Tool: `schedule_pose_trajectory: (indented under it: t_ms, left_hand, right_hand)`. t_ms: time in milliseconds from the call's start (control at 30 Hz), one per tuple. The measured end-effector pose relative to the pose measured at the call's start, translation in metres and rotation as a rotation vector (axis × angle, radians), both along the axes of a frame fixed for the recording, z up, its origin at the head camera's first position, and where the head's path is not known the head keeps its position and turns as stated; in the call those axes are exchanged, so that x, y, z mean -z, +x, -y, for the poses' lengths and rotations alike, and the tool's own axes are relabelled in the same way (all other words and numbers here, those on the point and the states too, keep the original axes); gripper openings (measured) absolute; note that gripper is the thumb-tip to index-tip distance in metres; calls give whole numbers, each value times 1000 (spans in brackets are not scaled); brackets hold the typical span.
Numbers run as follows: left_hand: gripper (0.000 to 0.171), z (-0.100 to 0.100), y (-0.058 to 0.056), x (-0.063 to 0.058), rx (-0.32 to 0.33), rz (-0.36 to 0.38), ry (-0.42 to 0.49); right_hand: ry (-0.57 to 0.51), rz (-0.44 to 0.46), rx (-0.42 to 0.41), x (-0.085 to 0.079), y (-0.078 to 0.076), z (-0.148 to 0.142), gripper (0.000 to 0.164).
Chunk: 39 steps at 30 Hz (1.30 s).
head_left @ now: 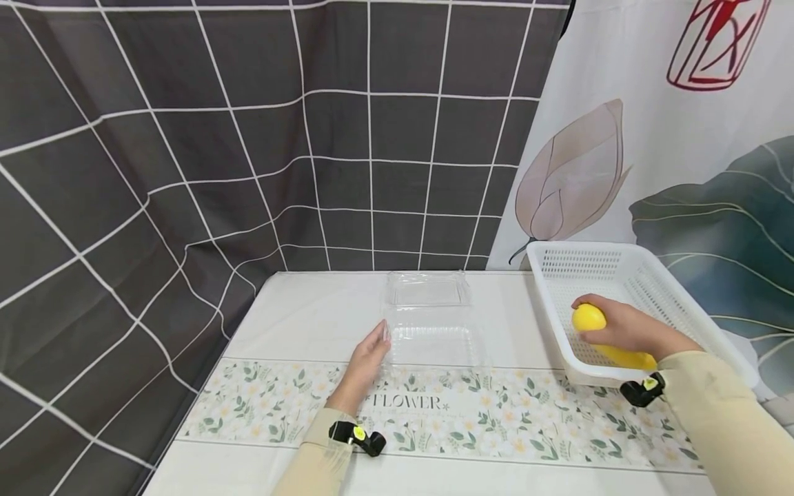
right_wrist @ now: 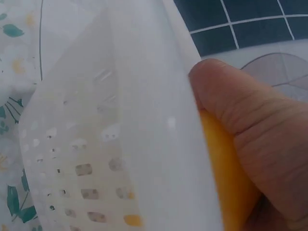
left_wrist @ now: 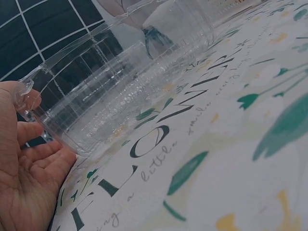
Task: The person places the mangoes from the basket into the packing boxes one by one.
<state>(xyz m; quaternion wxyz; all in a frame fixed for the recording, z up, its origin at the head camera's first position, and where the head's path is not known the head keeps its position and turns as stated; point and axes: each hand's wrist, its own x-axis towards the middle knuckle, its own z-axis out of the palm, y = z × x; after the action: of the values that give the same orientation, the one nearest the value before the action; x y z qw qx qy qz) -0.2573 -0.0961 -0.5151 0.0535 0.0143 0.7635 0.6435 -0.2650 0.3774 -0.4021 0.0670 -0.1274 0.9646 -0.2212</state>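
Note:
A clear plastic clamshell box (head_left: 434,344) lies on the table with its lid (head_left: 428,289) folded back away from me. My left hand (head_left: 369,355) pinches the box's left edge, the thumb over the corner of the rim and the other fingers along the outside wall in the left wrist view. Inside the white basket (head_left: 561,337), my right hand (head_left: 626,327) grips a smooth, round yellow thing (head_left: 588,317) between thumb and fingers. Below that hand lies a longer yellow thing (head_left: 626,357), partly hidden by it. The right wrist view has the thumb (right_wrist: 231,91) just past the basket rim.
The basket has slotted walls and stands at the table's right side. A flower-printed strip (head_left: 521,420) crosses the white table (head_left: 310,303) in front of the box. Dark gridded cloth (head_left: 403,131) hangs behind and to the left, a printed white curtain (head_left: 595,55) to the right.

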Motion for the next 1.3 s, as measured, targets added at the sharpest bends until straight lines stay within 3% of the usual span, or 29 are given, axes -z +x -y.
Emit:
schedule_pose_trajectory:
  t_ms: [400,700,1067,1300]
  left_hand:
    - [56,0,-1,4,-7,3,17]
    - [56,0,0,2,-3,1,15]
    - [57,-1,1,2,6,-6,15]
    - [57,0,1,1,3,-15,14]
  right_hand:
    - [-58,-183,87,-23,-1,17,66]
    - [-87,-204,123,-45,0,35,70]
    - [-140,-259,88,-67,8,69,67]
    - [-176,-377,-13,-77,9,98,59]
